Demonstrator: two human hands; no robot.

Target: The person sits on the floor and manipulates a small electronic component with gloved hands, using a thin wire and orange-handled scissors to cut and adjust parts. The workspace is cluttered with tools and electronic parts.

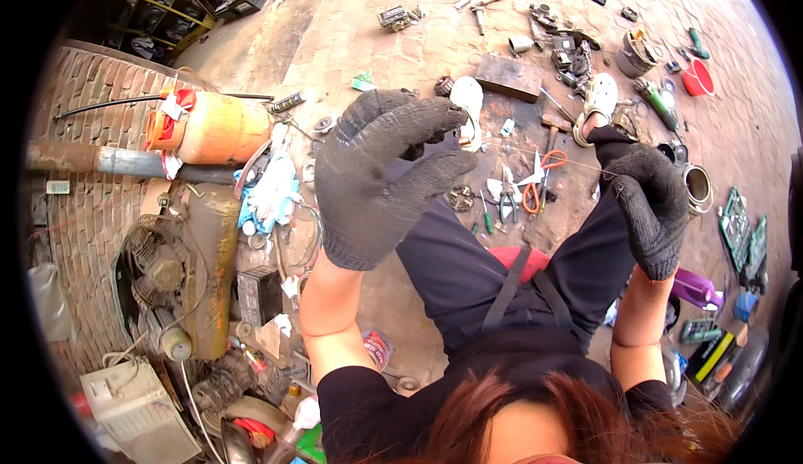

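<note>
A thin reddish wire stretches between my hands, above the ground in front of my knees. My left hand, in a dark knit glove with a smooth coating, has its fingers bent round toward the thumb at the wire's left end; the exact grip there is hard to make out. On the other side my right hand, gloved alike, pinches the wire's right end between thumb and curled fingers. Below the wire lie orange-handled scissors, pliers, a green-handled screwdriver and a hammer.
A dark metal block lies beyond my feet, near metal engine parts and a red bowl. An orange gas cylinder and an air compressor are at left. Open green tool cases lie at right.
</note>
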